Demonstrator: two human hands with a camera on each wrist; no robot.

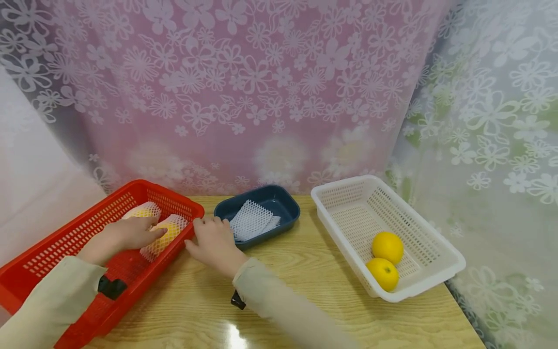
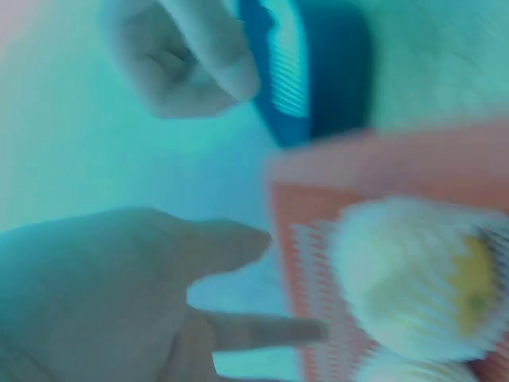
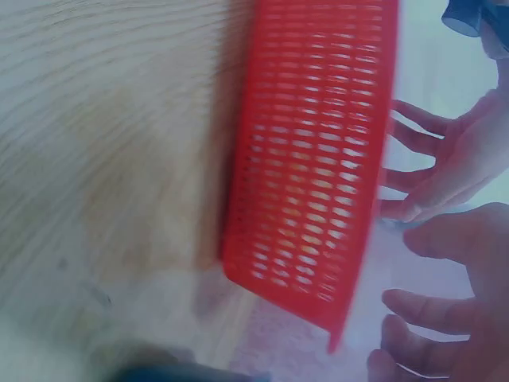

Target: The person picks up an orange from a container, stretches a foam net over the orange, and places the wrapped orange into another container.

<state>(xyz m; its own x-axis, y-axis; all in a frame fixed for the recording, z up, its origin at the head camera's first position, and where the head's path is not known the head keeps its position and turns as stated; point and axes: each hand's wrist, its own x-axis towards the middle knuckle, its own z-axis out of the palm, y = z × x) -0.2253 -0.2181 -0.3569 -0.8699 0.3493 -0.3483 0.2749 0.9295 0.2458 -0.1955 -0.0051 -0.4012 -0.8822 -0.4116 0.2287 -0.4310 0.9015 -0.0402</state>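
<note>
One left hand [image 1: 124, 233]: reaches into the red basket [image 1: 74, 237], back upward, over the nearer netted fruit [image 1: 174, 231]; fingers extended and apart, with no grip showing; whether they touch the net cannot be told.
One right hand [image 1: 215, 245]: at the red basket's right rim; fingers loosely bent, gripping nothing; contact with the rim cannot be told.
Nearer netted fruit: yellow, rounded, in a white open-mesh foam sleeve longer than the fruit; inside the red basket, towards its far end.
Its long axis: roughly along the red basket's length, one end towards the far end wall, the slack net towards the near end.
Farther netted fruit [image 1: 146, 209]: same yellow and white mesh, beside the first, by the red basket's left wall; partly behind the left hand.
Blue tray [image 1: 284, 206]: just right of the red basket's far end; holds flat white foam nets [image 1: 252, 220].
White basket [image 1: 348, 208]: well to the right of the red basket; holds two bare yellow fruits [image 1: 387, 247], touching.
Table [image 1: 296, 261]: wood-grained, under the red basket.
Curtain [image 1: 261, 97]: pink, white-flowered, behind the red basket.
</note>
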